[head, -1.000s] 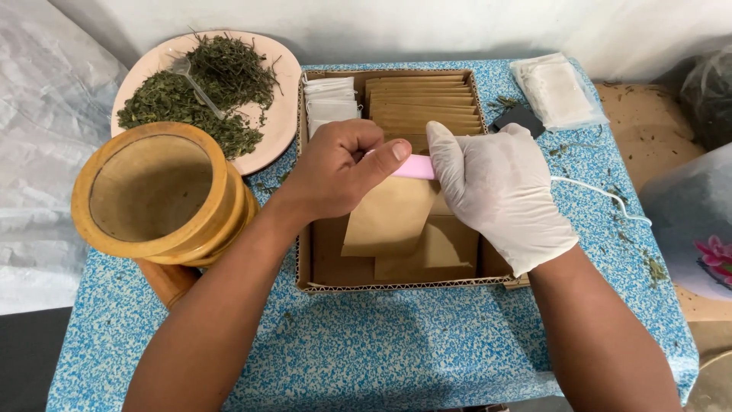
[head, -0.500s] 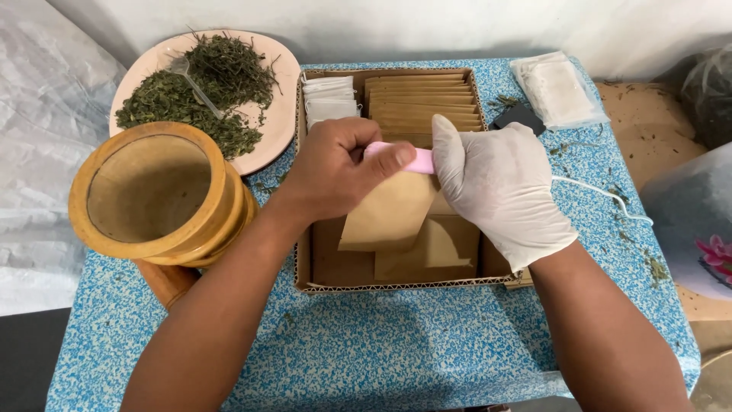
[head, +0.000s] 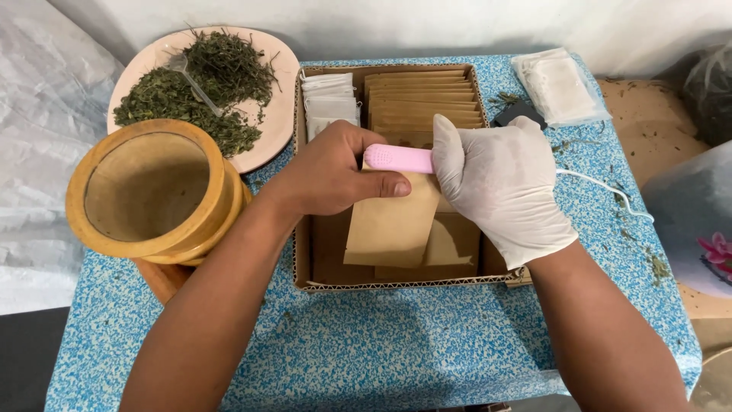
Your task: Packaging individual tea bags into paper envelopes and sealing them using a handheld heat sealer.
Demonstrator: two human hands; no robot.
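We're looking down over a shallow brown cardboard box point(head: 305, 252) on the blue speckled table point(head: 396, 343). Our bare left hand point(head: 332, 172) pinches a flat brown paper pouch point(head: 390, 225) near its top edge, thumb across the front, holding it above the box. Our white-gloved right hand point(head: 499, 183) is wrapped around a slim pink plastic handheld tool point(head: 398, 158), laid along the pouch's top. Left of us sit a round wooden mortar point(head: 152, 194) and a pink plate of dried green herbs point(head: 206, 80).
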